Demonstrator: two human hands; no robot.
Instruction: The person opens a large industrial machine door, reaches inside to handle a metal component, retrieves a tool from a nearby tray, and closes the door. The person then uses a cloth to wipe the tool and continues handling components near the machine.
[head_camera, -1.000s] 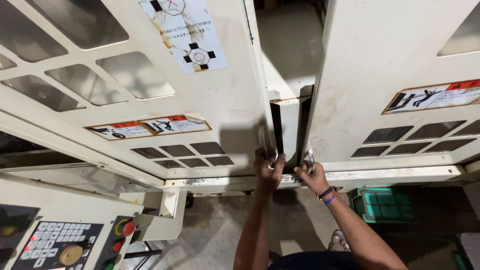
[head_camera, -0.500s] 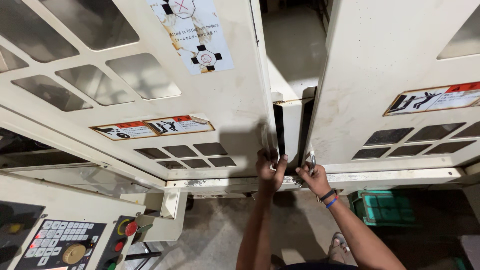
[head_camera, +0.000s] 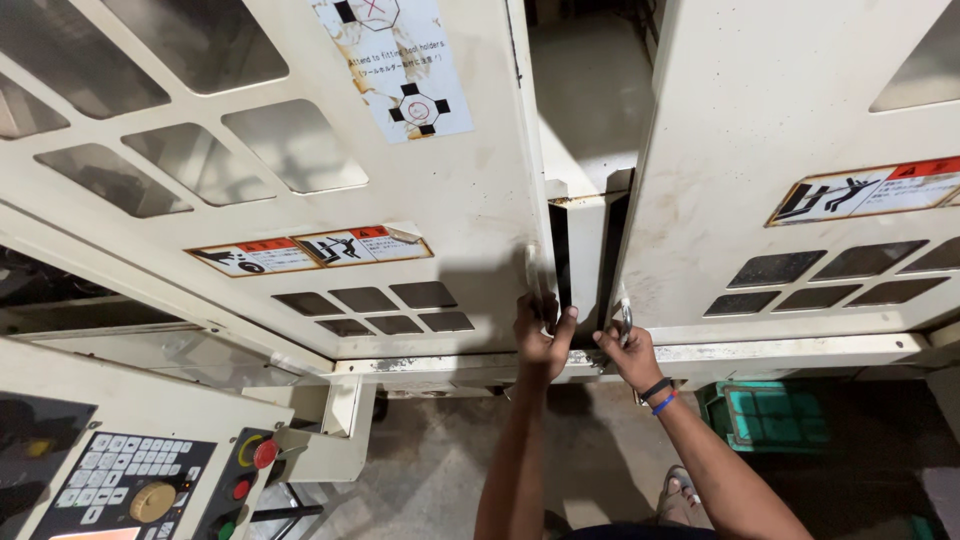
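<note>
1. Both forearms reach up from the bottom middle of the frame, nearly straight, toward the gap between two cream machine doors.
2. The left hand (head_camera: 541, 340) is curled shut around the metal handle (head_camera: 532, 280) on the edge of the left door (head_camera: 300, 180), thumb pointing up beside the gap.
3. The right hand (head_camera: 630, 355) is wrapped closed around the small metal handle (head_camera: 622, 318) on the edge of the right door (head_camera: 800, 120). Its wrist carries a dark band and a blue band (head_camera: 660, 397).
4. The two hands sit close together, just either side of the narrow dark opening (head_camera: 585, 270) at the lower middle of the frame, not touching each other.
5. The doors stand slightly apart; the gap widens toward the top of the frame, where a pale inner wall (head_camera: 590, 90) shows.
6. The left door has window panes at upper left, a row of small dark vent slots (head_camera: 375, 308) and red-and-white warning stickers (head_camera: 310, 250). A larger worn sticker (head_camera: 395, 60) sits near its top edge.
7. The right door has similar dark slots (head_camera: 840, 275) and a warning sticker (head_camera: 865, 190) at the right of the frame.
8. At lower left, a control panel (head_camera: 130, 490) shows a keypad, a yellow knob and a red button (head_camera: 265, 453).
9. Below the doors lies a concrete floor (head_camera: 430, 470), with a green crate (head_camera: 770, 415) at lower right.
</note>
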